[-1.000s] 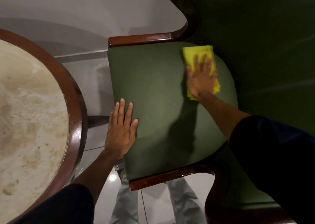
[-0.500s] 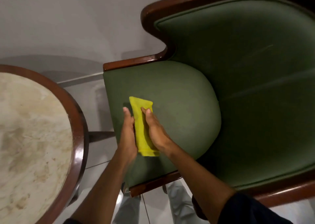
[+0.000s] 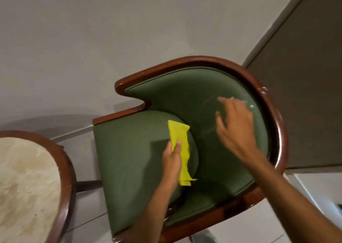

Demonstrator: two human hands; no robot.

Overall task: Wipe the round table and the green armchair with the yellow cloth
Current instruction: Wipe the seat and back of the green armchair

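The green armchair [image 3: 129,155] with a dark wooden frame fills the middle of the view. A folded yellow cloth [image 3: 180,146] hangs over the back part of the seat cushion. My left hand [image 3: 172,161] grips the cloth at its left edge. My right hand [image 3: 235,126] hovers, blurred, in front of the green backrest with fingers spread and nothing in it. The round table [image 3: 64,172], with a pale marble top and a brown wooden rim, sits at the lower left.
A grey wall rises behind the chair. A darker panel [image 3: 305,94] stands at the right, close to the chair's back rim. Pale floor tiles show between table and chair.
The cloth has passed from both hands into my left hand alone and moved toward the back of the seat. My right hand has lifted to the backrest. The view has pulled back.
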